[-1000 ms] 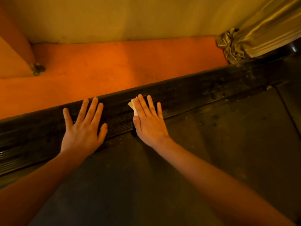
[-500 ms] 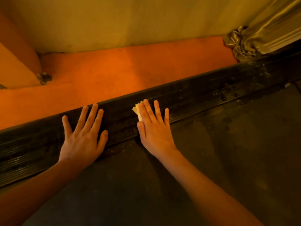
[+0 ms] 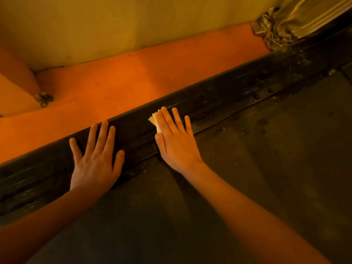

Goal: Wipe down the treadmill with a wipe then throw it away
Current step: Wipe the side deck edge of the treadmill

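Head view: right hand [image 3: 176, 141] lies flat, fingers straight and slightly apart, pressing wipe [image 3: 155, 121] onto treadmill rail [image 3: 228, 100], probably so palm pressure scrubs the ribbed strip. Left hand [image 3: 95, 159] is flat on rail too, fingers splayed, holding nothing, likely bracing body weight. Wipe is small, pale yellow and bunched, mostly hidden under the fingers, with one corner poking out by the index finger. Rail is dark with dusty specks toward the far end; belt [image 3: 266, 168] runs alongside.
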A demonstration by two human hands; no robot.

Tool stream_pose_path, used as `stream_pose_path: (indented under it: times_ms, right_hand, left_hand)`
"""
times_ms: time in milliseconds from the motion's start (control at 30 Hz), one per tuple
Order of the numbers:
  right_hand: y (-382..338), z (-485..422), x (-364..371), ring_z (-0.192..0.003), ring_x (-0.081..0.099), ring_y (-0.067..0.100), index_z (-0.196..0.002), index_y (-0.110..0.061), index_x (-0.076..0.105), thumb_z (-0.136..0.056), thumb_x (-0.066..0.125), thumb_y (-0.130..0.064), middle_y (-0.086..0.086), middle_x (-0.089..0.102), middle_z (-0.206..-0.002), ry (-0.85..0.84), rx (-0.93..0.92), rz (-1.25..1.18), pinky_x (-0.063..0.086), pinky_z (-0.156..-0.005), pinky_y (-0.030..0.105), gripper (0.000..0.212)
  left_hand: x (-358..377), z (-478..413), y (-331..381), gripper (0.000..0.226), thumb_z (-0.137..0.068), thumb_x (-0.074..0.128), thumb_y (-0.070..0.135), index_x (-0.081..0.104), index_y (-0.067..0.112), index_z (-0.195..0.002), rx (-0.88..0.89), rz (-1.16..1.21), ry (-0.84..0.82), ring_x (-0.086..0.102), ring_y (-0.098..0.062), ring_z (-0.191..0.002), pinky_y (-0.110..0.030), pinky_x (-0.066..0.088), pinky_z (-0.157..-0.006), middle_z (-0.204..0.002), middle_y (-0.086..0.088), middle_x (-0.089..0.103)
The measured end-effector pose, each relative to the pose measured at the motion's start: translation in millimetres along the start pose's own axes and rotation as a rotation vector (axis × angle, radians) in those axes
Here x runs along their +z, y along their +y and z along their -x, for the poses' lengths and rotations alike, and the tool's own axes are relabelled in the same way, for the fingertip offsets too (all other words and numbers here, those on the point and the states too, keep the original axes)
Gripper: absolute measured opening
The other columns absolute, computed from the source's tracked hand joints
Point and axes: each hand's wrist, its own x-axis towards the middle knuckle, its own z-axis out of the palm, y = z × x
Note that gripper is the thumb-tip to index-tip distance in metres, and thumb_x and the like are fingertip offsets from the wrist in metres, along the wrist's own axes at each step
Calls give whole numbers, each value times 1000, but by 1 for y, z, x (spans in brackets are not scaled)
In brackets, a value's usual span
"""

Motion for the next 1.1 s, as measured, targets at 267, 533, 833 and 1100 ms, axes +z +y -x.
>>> stream_pose_path:
  times_ms: [267, 533, 833, 1100]
  right_hand:
    - [1, -34, -7, -159, -4, 26, -165, -15, 8, -112, 20, -41, 5, 5, -173, 17, -52, 12, 1, -129, 48, 60]
    - [-1, -24, 2, -159, 0, 27, -163, -9, 18, -111, 35, -21, 12, 11, -171, 68, -71, -26, 1, -128, 44, 56]
    - [-4, -2, 8, -158, -10, 21, -164, -11, 9, -109, 19, -51, 8, 0, -172, 5, -97, 54, -7, -128, 45, 69]
    - [10, -16, -6, -158, -13, 21, -164, -12, 6, -108, 17, -56, 8, -4, -172, 1, -55, 85, -7, -127, 50, 73]
  left_hand:
    - [-1, -1, 3, 73, -102, 17, 56, 7, 17, -163, 4, 14, -7, -10, -21, -157, -68, -2, -121, -171, -1, -4]
    - [-1, 0, 3, 73, -103, 19, 55, 10, 16, -163, 10, 4, -16, -8, -23, -158, -69, -1, -121, -172, -2, -3]
    - [0, 0, 3, 73, -102, 20, 55, 12, 16, -163, 0, -3, -11, -8, -23, -158, -67, -2, -121, -171, -3, -3]
    - [-1, -1, 4, 74, -102, 19, 56, 10, 16, -164, -1, -4, -13, -10, -22, -158, -67, -2, -121, -172, -3, -3]
